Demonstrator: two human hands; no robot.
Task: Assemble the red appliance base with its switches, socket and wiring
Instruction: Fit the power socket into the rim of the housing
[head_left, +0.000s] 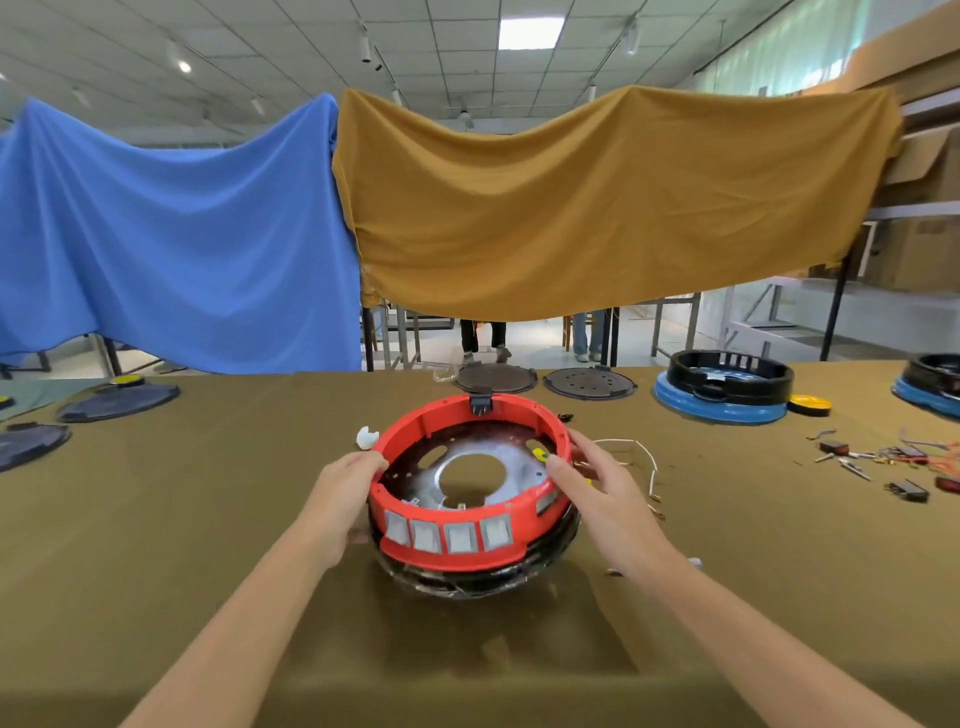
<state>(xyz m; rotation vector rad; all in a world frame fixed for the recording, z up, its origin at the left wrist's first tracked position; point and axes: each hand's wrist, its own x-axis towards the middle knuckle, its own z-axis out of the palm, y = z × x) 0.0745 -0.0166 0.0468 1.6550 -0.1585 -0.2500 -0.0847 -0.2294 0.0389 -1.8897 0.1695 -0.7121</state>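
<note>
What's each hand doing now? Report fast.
Left hand: grips the red base at its left rim.
Right hand: fingers rest on the right rim, relaxed.

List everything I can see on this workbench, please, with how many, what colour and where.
red base: 1, red ring over a black underside, table centre
white wire: 1, white, right of the base
white piece: 1, white, by the base's left rim
dark discs: 2, dark, far edge behind the base
blue-and-black bases: 2, far right, one cut off by the frame
loose switches and wires: several, black and red, right edge
yellow lid: 1, yellow, far right
left hand: 1, grips the base's left rim
right hand: 1, fingers on the right rim
</note>
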